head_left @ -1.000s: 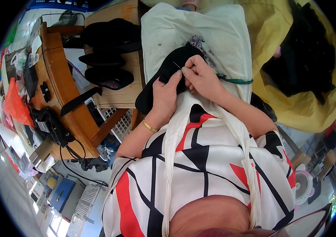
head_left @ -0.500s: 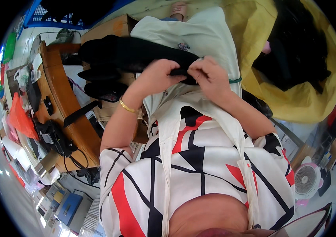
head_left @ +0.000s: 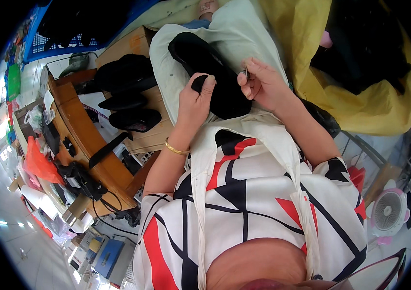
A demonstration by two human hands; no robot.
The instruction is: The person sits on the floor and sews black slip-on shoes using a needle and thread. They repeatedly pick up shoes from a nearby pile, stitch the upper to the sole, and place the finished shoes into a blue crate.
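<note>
A black cloth shoe point(head_left: 227, 94) lies slantwise on the pale apron point(head_left: 164, 53) across my lap. My left hand point(head_left: 197, 96) is closed on the shoe's left edge, thumb up, with a bit of black fabric showing beside the thumb. Just off the shoe's right edge, my right hand point(head_left: 265, 83) is raised with thumb and fingers pinched together. Something small, dark and metallic shows at these fingers; whether it is worn or held is unclear. More black shoes point(head_left: 135, 120) rest to the left on a cardboard box point(head_left: 159, 104).
A wooden table point(head_left: 77, 125) at left carries a black device with a cable and an orange-red bag point(head_left: 41, 157). A blue crate point(head_left: 36, 43) stands far left. At far right, a yellow sack point(head_left: 307, 72) holds black items. A white-and-pink fan point(head_left: 388, 210) is at lower right.
The shoe has turned from lying crosswise to slanting down my lap. My hands, close together before, have moved apart, and the right one has come off the shoe.
</note>
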